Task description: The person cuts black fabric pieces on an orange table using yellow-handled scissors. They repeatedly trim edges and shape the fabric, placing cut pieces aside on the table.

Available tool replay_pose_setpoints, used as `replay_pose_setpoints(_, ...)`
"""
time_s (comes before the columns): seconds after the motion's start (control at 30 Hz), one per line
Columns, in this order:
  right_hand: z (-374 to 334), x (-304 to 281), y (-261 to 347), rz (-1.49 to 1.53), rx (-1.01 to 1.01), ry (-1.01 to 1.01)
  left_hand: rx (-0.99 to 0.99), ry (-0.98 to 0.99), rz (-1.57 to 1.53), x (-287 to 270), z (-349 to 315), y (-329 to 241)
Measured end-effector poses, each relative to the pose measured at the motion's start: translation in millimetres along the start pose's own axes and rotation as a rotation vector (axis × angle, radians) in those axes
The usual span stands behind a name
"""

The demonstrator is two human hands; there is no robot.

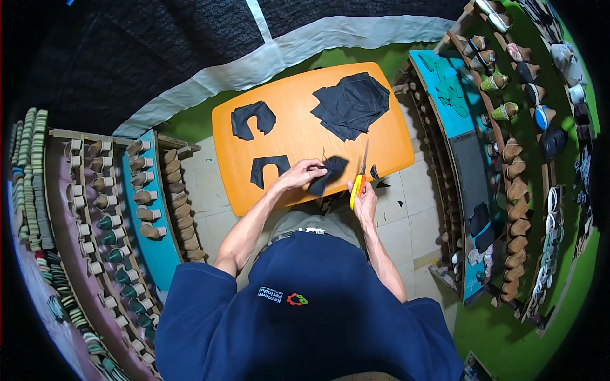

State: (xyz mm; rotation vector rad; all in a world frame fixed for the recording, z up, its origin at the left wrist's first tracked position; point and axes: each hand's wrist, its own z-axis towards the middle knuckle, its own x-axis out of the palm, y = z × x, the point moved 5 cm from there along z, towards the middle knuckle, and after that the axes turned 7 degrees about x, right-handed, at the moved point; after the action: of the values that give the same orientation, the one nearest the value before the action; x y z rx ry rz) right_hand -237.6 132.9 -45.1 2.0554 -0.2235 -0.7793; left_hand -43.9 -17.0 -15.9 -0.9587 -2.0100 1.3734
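Note:
My left hand pinches a small black fabric piece above the near edge of the orange table. In my right hand is a pair of scissors with yellow and orange handles, its blades pointing away from me, just right of the fabric. Left of my left hand lies a U-shaped black cutout. Farther back are more U-shaped black cutouts, seemingly stacked. A pile of black fabric pieces covers the far right of the table. A small black scrap rests near the right edge.
Racks of shoe lasts stand on the left, and a shelf of shoes and lasts on the right. A turquoise surface with green scraps is beside the table. Dark scraps lie on the tiled floor. A dark curtain hangs behind.

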Motion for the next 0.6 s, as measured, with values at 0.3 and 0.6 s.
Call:
replay_pose_setpoints(0.3,0.7,20.2,30.8,0.763,0.214,0.518,-0.048,0.113,-0.995,12.6,-10.9,-19.1)
replay_pose_setpoints(0.6,-6.7,26.9,66.0,0.488,0.172,0.478,0.215,-0.712,0.288,-25.8,-28.9,-7.4)
